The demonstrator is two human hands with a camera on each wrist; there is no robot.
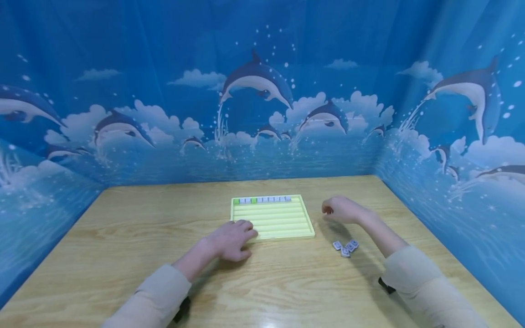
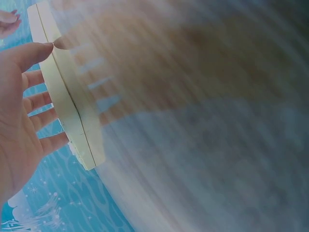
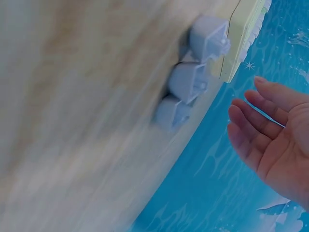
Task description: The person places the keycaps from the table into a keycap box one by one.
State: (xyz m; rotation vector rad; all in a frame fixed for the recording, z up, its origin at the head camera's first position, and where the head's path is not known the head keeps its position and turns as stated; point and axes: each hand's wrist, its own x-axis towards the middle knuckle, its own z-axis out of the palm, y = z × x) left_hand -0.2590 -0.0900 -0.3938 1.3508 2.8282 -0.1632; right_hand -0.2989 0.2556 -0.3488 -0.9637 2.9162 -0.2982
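A pale green ridged tray (image 1: 272, 221) lies on the table, with a row of small white and green keycaps (image 1: 262, 200) along its far edge. My left hand (image 1: 234, 239) rests at the tray's near left corner. In the left wrist view, the thumb touches the tray's side (image 2: 72, 111) and the loosely spread fingers reach over it. To the right of the tray my right hand (image 1: 344, 210) hovers over the table, fingers loosely bent. The right wrist view shows no object in that hand (image 3: 275, 125). Several loose keycaps (image 1: 346, 248) lie nearer me, below the right hand.
The wooden table (image 1: 164, 214) extends around the tray on all sides. A blue curtain (image 1: 184, 150) printed with dolphins encloses its back and both sides. Dark straps (image 1: 386, 285) show under the sleeves at the wrists.
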